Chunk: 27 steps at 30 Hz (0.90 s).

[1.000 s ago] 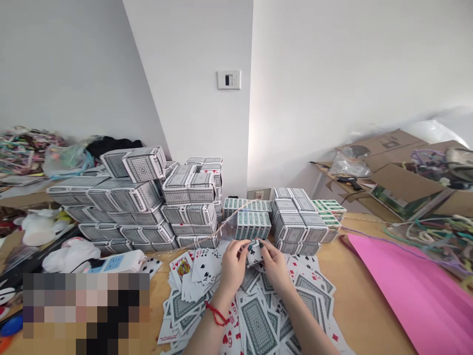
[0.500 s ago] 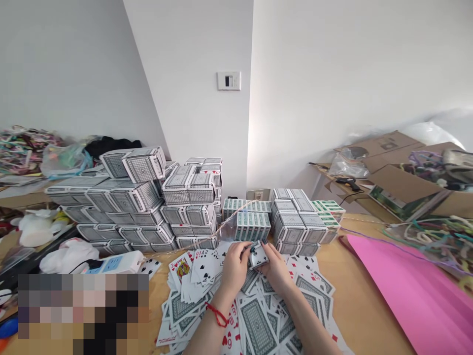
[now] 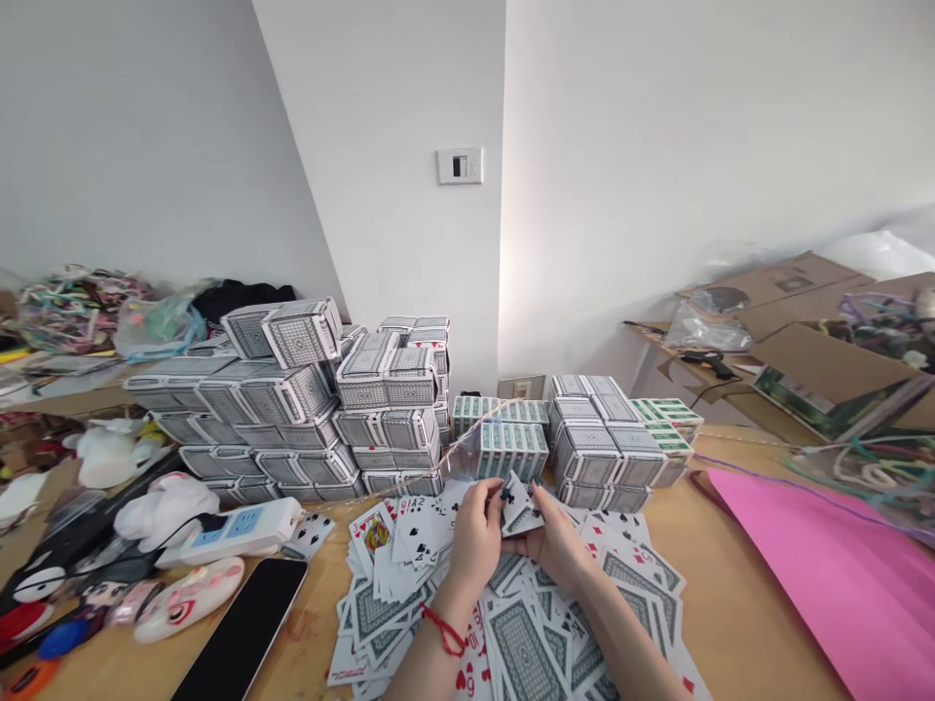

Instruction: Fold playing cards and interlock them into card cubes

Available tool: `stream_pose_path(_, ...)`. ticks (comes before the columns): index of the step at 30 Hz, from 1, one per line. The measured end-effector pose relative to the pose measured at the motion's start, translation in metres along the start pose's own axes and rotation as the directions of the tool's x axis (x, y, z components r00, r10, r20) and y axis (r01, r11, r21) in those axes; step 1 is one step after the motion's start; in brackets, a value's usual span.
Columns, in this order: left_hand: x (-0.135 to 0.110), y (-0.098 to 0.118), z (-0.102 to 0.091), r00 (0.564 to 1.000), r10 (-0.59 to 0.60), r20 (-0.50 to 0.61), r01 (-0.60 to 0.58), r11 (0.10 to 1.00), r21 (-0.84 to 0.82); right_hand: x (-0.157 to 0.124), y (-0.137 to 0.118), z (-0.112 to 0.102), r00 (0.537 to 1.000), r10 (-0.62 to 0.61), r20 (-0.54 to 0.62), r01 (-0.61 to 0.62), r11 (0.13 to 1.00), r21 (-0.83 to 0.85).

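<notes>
Between my two hands is a playing card [image 3: 518, 506], its face with black club pips turned up and its surface bent. My left hand [image 3: 478, 531] pinches it from the left, and a red cord circles that wrist. From the right, my right hand [image 3: 559, 540] grips the same card with thumb and fingers. Whether more than one card is held I cannot tell. Under both forearms spreads a heap of loose playing cards [image 3: 522, 647], some face up, some showing the grey-green patterned back.
Blocks folded from cards [image 3: 278, 394] are stacked at the left back, more blocks [image 3: 595, 438] at the right. Green-white card boxes [image 3: 511, 448] stand between them. A phone [image 3: 241, 633] and power strip [image 3: 241, 531] lie left, pink sheets [image 3: 810, 574] right.
My view has shifted slightly left, so everything sits a little further right. The card between my hands is tilted differently, one corner now pointing up. Both hands keep hold of it.
</notes>
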<state>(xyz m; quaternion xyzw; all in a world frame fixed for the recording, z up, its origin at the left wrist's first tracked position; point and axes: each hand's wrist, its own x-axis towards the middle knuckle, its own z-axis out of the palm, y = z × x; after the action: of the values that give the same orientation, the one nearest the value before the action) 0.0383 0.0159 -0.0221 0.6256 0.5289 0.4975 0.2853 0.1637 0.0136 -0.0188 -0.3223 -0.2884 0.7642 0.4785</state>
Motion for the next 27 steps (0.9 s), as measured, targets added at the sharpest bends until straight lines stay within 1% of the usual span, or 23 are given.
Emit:
stream_pose_path(4,-0.001,0.001,0.002,1.000,-0.005,-0.008,0.005,1.000,-0.011,-0.001,-0.004,0.004,1.000,-0.005,0.018,0.005,0.999,0.038)
stream_pose_path(8,-0.001,0.005,0.004,0.998,0.056,-0.030,-0.057,0.998,-0.003,-0.003,-0.007,0.010,0.999,-0.016,0.050,0.014,0.998,0.057)
stream_pose_path(11,0.000,0.006,0.003,0.989,0.055,-0.138,-0.054,0.999,0.010,-0.002,-0.006,0.010,0.998,-0.027,0.065,0.023,0.998,0.057)
stream_pose_path(14,0.002,0.005,0.000,0.963,-0.005,-0.268,0.005,1.000,0.000,0.000,-0.004,0.008,0.999,-0.044,0.018,0.043,0.998,0.038)
stream_pose_path(16,0.002,0.006,-0.003,0.955,-0.026,-0.296,0.021,1.000,-0.020,0.000,-0.004,0.008,0.997,-0.075,-0.012,0.076,0.996,0.042)
stream_pose_path(18,0.001,0.010,-0.006,0.970,0.003,-0.242,-0.012,0.999,-0.033,0.000,-0.003,0.009,0.992,-0.122,-0.023,0.123,0.992,0.031)
stream_pose_path(20,-0.002,0.017,-0.008,0.987,0.085,-0.134,-0.090,0.995,-0.034,0.000,-0.002,0.010,0.984,-0.178,-0.032,0.178,0.984,-0.013)
stream_pose_path(22,-0.005,0.023,-0.009,0.984,0.175,-0.031,-0.176,0.983,-0.042,-0.001,-0.001,0.010,0.973,-0.226,-0.054,0.221,0.972,-0.079)
stream_pose_path(24,-0.007,0.027,-0.009,0.971,0.233,0.046,-0.231,0.971,-0.060,-0.002,0.000,0.010,0.961,-0.259,-0.095,0.244,0.959,-0.145)
stream_pose_path(27,-0.008,0.028,-0.008,0.964,0.239,0.114,-0.234,0.970,-0.062,-0.002,-0.001,0.010,0.944,-0.285,-0.164,0.245,0.943,-0.226)
